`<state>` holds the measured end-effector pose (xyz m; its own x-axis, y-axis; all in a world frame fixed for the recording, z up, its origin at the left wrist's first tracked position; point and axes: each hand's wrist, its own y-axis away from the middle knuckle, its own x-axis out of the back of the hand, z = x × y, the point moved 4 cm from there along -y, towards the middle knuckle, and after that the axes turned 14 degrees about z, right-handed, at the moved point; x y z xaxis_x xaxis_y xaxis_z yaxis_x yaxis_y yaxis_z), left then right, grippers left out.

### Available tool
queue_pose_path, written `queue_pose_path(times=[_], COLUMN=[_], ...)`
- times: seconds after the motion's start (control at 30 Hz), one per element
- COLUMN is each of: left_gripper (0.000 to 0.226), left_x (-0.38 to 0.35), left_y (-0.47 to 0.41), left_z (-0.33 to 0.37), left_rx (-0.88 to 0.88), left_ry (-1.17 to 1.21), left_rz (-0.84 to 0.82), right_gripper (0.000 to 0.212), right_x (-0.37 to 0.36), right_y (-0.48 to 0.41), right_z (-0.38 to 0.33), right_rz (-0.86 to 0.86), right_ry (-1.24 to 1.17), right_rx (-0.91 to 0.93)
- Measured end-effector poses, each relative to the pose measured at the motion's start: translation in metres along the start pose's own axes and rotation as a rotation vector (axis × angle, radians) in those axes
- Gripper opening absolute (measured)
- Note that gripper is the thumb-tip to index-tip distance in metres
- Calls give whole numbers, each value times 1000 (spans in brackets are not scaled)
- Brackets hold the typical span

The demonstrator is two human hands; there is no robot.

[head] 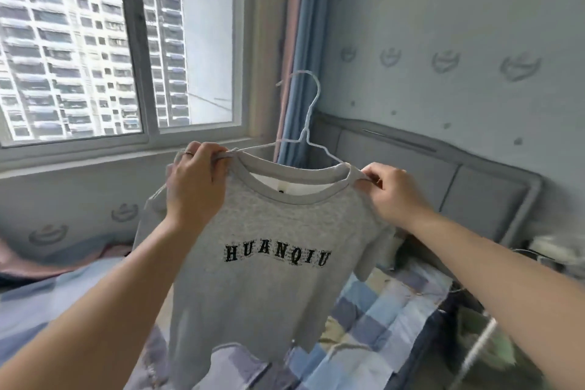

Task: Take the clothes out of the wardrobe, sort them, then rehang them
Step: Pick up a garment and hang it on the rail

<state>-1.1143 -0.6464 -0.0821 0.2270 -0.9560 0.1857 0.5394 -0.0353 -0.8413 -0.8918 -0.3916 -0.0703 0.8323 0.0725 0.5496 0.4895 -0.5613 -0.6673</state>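
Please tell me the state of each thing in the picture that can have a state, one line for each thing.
Grey shirt: on the hanger, held up in the air above the bed.
White wire hanger: inside the shirt's neck, hook free, hooked on nothing.
Left hand: closed on the shirt's shoulder.
Right hand: fingers pinching the other shoulder.
Window: looks closed.
Curtain: drawn aside.

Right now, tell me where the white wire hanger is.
In the head view, centre frame: the white wire hanger sits inside the grey printed T-shirt's neckline, between the left hand and right hand.

Bare forearms; a thin ring (pixel 189 153) on the left hand (pixel 194 182).
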Motion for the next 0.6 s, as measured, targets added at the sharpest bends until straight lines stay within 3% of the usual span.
queue_pose_path(times=[0.6], left_gripper=[13], left_x=[-202], left_y=[81], left_z=[479], left_rx=[-423], left_ry=[404], left_rz=[-147], right_gripper=[38], right_x=[508], right_y=[85], right_z=[163], right_rz=[361], right_ry=[499], right_rx=[-27])
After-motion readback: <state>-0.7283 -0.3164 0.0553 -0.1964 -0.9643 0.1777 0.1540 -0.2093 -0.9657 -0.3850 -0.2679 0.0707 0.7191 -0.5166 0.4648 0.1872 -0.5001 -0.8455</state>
